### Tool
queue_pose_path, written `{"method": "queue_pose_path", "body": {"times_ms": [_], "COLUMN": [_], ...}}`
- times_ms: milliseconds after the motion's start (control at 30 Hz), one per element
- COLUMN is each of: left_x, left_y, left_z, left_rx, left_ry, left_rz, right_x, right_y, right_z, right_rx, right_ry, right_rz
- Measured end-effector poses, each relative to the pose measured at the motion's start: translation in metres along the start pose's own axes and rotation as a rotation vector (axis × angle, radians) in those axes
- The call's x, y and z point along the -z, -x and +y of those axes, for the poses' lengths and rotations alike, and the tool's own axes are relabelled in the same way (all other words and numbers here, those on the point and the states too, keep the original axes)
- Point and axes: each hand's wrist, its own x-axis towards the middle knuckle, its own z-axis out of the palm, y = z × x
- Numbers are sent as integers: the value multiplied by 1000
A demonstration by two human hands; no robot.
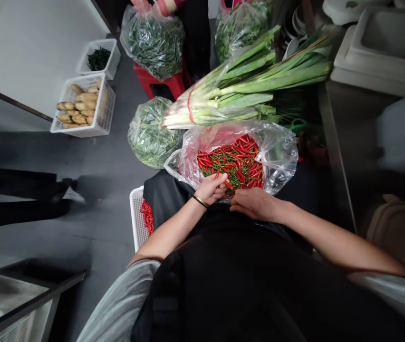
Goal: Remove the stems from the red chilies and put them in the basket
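Observation:
A clear plastic bag lies open over my lap, full of red chili peppers with green stems. My left hand is closed at the bag's near edge, and red chili peppers stick out between its thumb and fingers. Close beside it on the right, my right hand has its fingers bent together near the stems. What those fingertips hold, if anything, is hidden. By my left leg stands a white basket with stemless-looking red chili peppers in it.
Beyond the bag lie long leeks tied with a red band. Bagged greens sit to their left; a red stool bears another bag. A basket of tubers stands on the floor. A metal counter edge runs along the right. Another person's legs are left.

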Motion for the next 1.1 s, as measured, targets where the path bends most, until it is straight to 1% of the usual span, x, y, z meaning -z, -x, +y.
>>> {"method": "queue_pose_path", "body": {"times_ms": [33, 67, 167, 200, 233, 267, 333, 367, 433, 533, 600, 700, 733, 767, 833, 867, 933, 967, 1000, 1033, 1100], "left_x": [4, 8, 14, 14, 14, 14, 15, 16, 19, 25, 27, 30, 31, 31, 28, 25, 18, 14, 10, 6, 1], "left_y": [1, 2, 2, 2, 1, 1, 1, 1, 2, 2, 2, 3, 5, 6, 10, 11, 13, 13, 13, 13, 13], "left_z": [2, 4, 9, 9, 9, 9, 7, 6, 4, 3, 3, 3, 3, 3, 4, 4, 5, 5, 3, 2, -3], "left_rx": [4, -6, -41, -36, -23, -6, 9, 4, -19, -51, -53, -56, -54, -54, -66, -79, -87, -67, -28, 17, 77], "left_ry": [32, 63, 120, 123, 115, 100, 69, 62, 80, 150, 181, 169, 153, 137, 113, 100, 31, -34, -113, -193, -332], "left_rz": [-10, -10, 16, 31, 52, 74, 107, 107, 74, 2, -27, -64, -85, -106, -131, -126, -96, -93, -105, -129, -181], "right_x": [3, 6, 14, 15, 16, 16, 16, 18, 21, 24, 21, 14, 14, 14, 18, 20, 21, 20, 18, 15, 9], "right_y": [-3, -9, -36, -47, -57, -66, -75, -75, -66, -48, -41, -39, -39, -39, -36, -33, -26, -23, -20, -18, -14], "right_z": [5, 13, 45, 54, 61, 66, 72, 73, 75, 79, 85, 92, 93, 91, 81, 72, 50, 38, 27, 16, -2], "right_rx": [-28, -109, -449, -517, -552, -556, -522, -503, -484, -504, -563, -669, -682, -672, -600, -553, -463, -426, -395, -365, -313], "right_ry": [-2, 34, 234, 280, 313, 331, 333, 310, 193, -97, -285, -539, -625, -706, -829, -873, -930, -941, -932, -897, -753], "right_rz": [-11, -3, 83, 93, 93, 82, 78, 102, 197, 359, 388, 362, 377, 407, 457, 449, 383, 353, 350, 375, 471]}}
